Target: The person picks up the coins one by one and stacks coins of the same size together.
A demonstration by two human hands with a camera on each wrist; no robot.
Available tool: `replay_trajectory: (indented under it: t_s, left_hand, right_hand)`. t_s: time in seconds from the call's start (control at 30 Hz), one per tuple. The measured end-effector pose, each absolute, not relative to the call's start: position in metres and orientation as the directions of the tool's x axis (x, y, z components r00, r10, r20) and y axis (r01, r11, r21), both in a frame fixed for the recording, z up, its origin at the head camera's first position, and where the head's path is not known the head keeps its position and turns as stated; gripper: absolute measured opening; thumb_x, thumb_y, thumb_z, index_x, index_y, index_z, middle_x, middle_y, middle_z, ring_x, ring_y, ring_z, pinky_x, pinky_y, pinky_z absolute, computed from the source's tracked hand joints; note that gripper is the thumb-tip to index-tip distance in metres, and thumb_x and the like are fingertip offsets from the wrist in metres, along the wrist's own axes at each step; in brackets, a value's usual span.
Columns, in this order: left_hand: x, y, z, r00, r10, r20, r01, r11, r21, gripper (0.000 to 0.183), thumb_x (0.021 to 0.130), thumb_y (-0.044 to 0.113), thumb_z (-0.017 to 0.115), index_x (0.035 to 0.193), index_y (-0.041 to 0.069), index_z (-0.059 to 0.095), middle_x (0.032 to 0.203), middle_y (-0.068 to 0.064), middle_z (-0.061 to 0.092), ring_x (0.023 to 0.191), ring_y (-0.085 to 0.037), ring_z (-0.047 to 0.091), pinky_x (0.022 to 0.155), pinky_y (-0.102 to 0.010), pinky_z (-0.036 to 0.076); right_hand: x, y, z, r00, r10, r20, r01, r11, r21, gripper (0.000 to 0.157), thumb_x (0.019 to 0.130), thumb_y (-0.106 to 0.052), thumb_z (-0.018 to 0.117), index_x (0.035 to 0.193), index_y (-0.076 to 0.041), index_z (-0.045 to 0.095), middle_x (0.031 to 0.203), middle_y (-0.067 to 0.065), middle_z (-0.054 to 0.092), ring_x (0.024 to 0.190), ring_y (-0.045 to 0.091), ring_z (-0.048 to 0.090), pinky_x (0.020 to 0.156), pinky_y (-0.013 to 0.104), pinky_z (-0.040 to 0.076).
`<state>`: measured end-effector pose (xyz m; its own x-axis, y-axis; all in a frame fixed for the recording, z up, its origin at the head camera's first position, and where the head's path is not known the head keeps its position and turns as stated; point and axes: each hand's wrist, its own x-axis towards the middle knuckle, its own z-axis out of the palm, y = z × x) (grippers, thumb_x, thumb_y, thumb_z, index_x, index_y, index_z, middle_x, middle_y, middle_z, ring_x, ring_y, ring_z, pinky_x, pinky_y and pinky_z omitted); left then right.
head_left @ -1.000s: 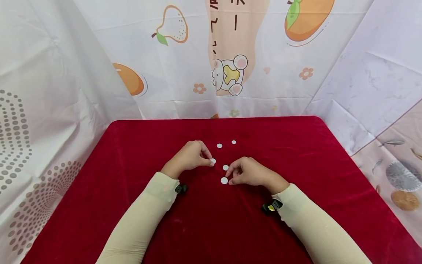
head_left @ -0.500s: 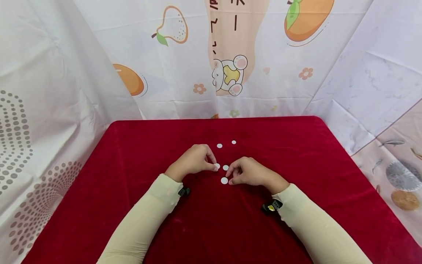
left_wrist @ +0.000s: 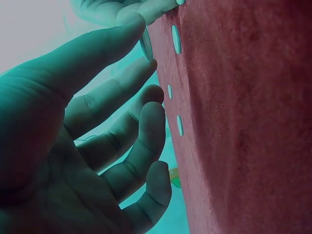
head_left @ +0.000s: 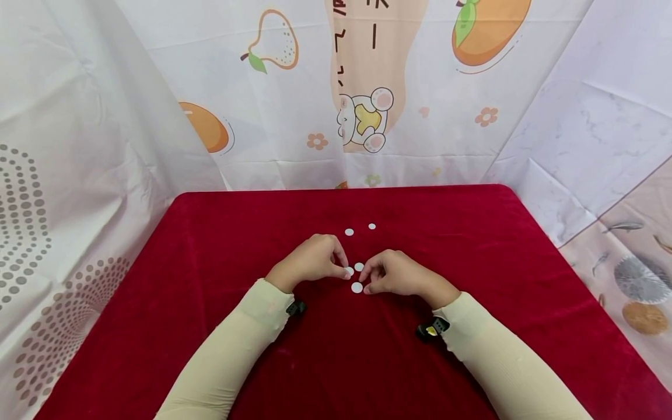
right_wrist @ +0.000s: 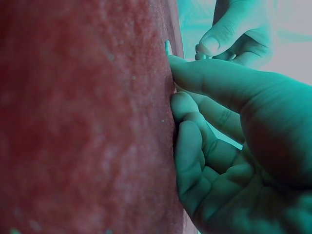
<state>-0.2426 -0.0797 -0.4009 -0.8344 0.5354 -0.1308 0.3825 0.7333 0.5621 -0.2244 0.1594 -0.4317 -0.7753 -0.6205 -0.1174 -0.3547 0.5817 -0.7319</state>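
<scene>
My left hand [head_left: 315, 258] pinches a small white disc [head_left: 350, 271] between thumb and index fingertips; in the left wrist view this disc [left_wrist: 146, 45] is tilted on edge, above the cloth. My right hand [head_left: 396, 273] rests on the cloth with its fingers loosely bent. Its thumb tip lies right at the edge of a slightly larger white disc [head_left: 357, 287], seen edge-on in the right wrist view as a thin pale sliver [right_wrist: 168, 47]. Just beyond the right index fingertip lies another white disc [head_left: 359, 267], flat on the cloth.
Two more white discs lie farther back, one at left [head_left: 349, 232] and a smaller one at right [head_left: 372, 226]. Red velvet cloth [head_left: 236, 224] covers the table. A printed white curtain [head_left: 294, 116] hangs behind its far edge.
My left hand has moved right and toward me with the pinched disc, which is now close beside the discs by my right hand. The right hand has stayed in place.
</scene>
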Motion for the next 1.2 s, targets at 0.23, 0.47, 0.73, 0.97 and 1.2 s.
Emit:
replay_trajectory:
  t_s: [0.23,0.47,0.73,0.97,1.2]
  left_hand:
    - [-0.242,-0.077,-0.403,-0.821,0.552,-0.147,0.394,0.732,0.556,0.011,0.081,0.029,0.091,0.080,0.025,0.080,0.081,0.009,0.070,0.068,-0.014,0.061,0.063,-0.029,0.053]
    - [-0.241,-0.075,-0.404,-0.817,0.556,-0.152,0.397,0.734,0.552,0.011,0.081,0.027,0.091,0.080,0.025,0.080,0.082,0.010,0.070,0.069,-0.013,0.062,0.064,-0.028,0.053]
    - [-0.239,-0.072,-0.405,-0.809,0.564,-0.163,0.399,0.732,0.552,0.011,0.080,0.027,0.091,0.081,0.025,0.080,0.082,0.010,0.071,0.068,-0.013,0.062,0.064,-0.028,0.054]
    - [-0.238,-0.069,-0.405,-0.798,0.582,-0.156,0.420,0.723,0.548,0.012,0.080,0.029,0.091,0.082,0.024,0.080,0.084,0.011,0.070,0.070,-0.011,0.062,0.065,-0.027,0.053]
    - [-0.236,-0.067,-0.406,-0.795,0.586,-0.156,0.429,0.726,0.538,0.013,0.080,0.030,0.092,0.082,0.023,0.081,0.084,0.012,0.070,0.073,-0.010,0.061,0.067,-0.026,0.053]
  right_hand:
    - [-0.225,0.160,-0.433,-0.773,-0.624,-0.120,-0.350,0.576,-0.739,0.013,0.085,-0.019,0.086,0.095,-0.023,0.079,0.068,-0.005,0.066,0.058,0.008,0.054,0.058,0.025,0.047]
    - [-0.225,0.160,-0.433,-0.773,-0.622,-0.121,-0.349,0.577,-0.738,0.014,0.085,-0.018,0.087,0.095,-0.024,0.079,0.068,-0.005,0.066,0.058,0.008,0.053,0.058,0.025,0.047]
    - [-0.226,0.160,-0.434,-0.773,-0.624,-0.111,-0.359,0.576,-0.735,0.013,0.085,-0.019,0.086,0.095,-0.024,0.079,0.066,-0.005,0.065,0.057,0.007,0.052,0.058,0.025,0.046]
    - [-0.226,0.160,-0.433,-0.775,-0.621,-0.115,-0.356,0.580,-0.733,0.014,0.085,-0.018,0.086,0.095,-0.024,0.079,0.067,-0.006,0.066,0.059,0.008,0.054,0.059,0.025,0.047]
    - [-0.225,0.160,-0.432,-0.771,-0.626,-0.116,-0.355,0.574,-0.738,0.014,0.085,-0.017,0.085,0.096,-0.023,0.079,0.069,-0.005,0.067,0.060,0.009,0.055,0.060,0.026,0.048]
